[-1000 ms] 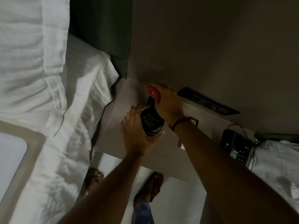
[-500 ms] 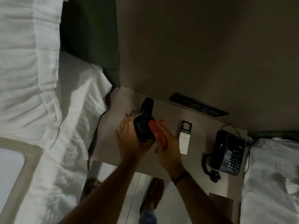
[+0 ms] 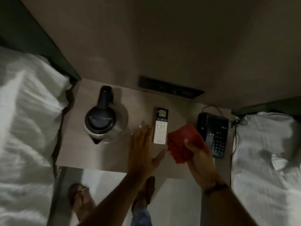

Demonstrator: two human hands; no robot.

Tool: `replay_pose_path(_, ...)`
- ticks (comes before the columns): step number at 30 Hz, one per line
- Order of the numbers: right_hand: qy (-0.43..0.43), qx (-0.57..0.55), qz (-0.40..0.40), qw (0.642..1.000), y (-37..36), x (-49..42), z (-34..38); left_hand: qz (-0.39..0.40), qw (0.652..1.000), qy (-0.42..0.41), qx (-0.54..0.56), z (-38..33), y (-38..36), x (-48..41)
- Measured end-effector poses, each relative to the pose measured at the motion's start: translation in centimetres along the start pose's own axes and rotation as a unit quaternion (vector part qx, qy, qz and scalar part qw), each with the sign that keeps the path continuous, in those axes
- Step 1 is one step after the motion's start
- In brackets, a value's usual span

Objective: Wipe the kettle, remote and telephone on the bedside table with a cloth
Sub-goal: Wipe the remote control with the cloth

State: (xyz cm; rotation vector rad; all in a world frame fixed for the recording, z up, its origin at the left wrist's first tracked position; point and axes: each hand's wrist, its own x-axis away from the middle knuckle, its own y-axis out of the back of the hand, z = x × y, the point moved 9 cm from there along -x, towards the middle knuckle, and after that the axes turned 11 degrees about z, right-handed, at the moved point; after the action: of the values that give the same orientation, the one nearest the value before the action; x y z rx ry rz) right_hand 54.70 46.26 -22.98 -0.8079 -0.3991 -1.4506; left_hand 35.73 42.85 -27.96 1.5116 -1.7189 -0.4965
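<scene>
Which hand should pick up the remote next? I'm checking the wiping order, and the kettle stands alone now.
Left. The left hand is open and empty beside the remote, while the right hand grips the red cloth, ready to wipe.

The grey-brown wooden tabletop (image 3: 78,154) carries 3 obstacles in a row: a steel kettle with a dark lid (image 3: 101,122) at the left, a slim white remote (image 3: 160,126) in the middle, a black push-button telephone (image 3: 212,132) at the right. Bare surface lies in front of the kettle and between kettle and remote, where the flat left hand (image 3: 141,150) hovers. The right hand (image 3: 197,158) with a bunched red cloth (image 3: 184,144) fills the narrow gap between remote and telephone. White bedding (image 3: 26,121) crowds both sides; the wall closes the back.
</scene>
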Motion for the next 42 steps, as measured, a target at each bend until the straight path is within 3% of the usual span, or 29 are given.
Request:
replay_pose_path(4, 0.068, 0.176, -0.004, 0.982, -0.1, -6.2, 3.1, 0.067, 0.995, 0.055, -0.039, 2.7, -6.4, -4.0)
replay_pose_path(6, 0.131, 0.315, -0.027, 0.94, -0.9, -9.6, 4.8, 0.051, 0.995, 0.054, -0.063, 3.5, -8.1, -5.1)
replay_pose_path(9, 0.22, 0.549, -0.017, 0.806, -4.0, -13.8, 5.6, 0.004, 0.993, 0.041, -0.108, 4.1, -9.4, -5.5)
replay_pose_path(12, 0.189, 0.715, 0.034, 0.672, -6.5, -16.5, 1.8, -0.016, 0.987, 0.046, -0.153, 4.2, -9.9, -5.5)
replay_pose_path(14, 0.164, 0.771, 0.06, 0.613, -7.2, -16.7, -1.1, -0.023, 0.984, 0.051, -0.166, 4.3, -10.1, -5.5)
replay_pose_path(15, 0.161, 0.781, 0.063, 0.601, -7.2, -16.6, -1.8, -0.024, 0.984, 0.051, -0.168, 4.4, -10.2, -5.6)
replay_pose_path(20, 0.149, 0.808, 0.098, 0.562, -6.6, -12.9, -3.4, -0.029, 0.981, 0.051, -0.183, 4.4, -10.3, -5.5)
replay_pose_path(22, 0.129, 0.769, 0.123, 0.614, -5.9, -11.5, -3.1, -0.025, 0.982, 0.054, -0.181, 4.4, -10.2, -5.5)
replay_pose_path(25, 0.096, 0.648, 0.115, 0.747, -4.6, -10.6, -1.0, -0.014, 0.981, 0.062, -0.182, 4.4, -10.2, -5.7)
replay_pose_path(27, 0.146, 0.617, 0.054, 0.772, -4.2, -10.4, 1.8, -0.023, 0.981, 0.062, -0.183, 4.3, -10.0, -5.7)
replay_pose_path(30, 0.2, 0.666, -0.035, 0.718, -5.2, -12.3, 4.0, -0.029, 0.979, 0.062, -0.19, 4.3, -9.9, -5.7)
replay_pose_path(33, 0.132, 0.756, 0.0, 0.641, -7.3, -15.5, 1.3, -0.033, 0.979, 0.062, -0.193, 4.4, -10.2, -5.5)
replay_pose_path(38, 0.107, 0.768, 0.059, 0.629, -6.3, -13.3, -3.2, -0.035, 0.981, 0.063, -0.181, 4.8, -10.6, -5.7)
replay_pose_path(42, 0.083, 0.789, 0.106, 0.599, -5.2, -10.5, -4.8, -0.049, 0.983, 0.061, -0.165, 4.5, -10.4, -5.4)
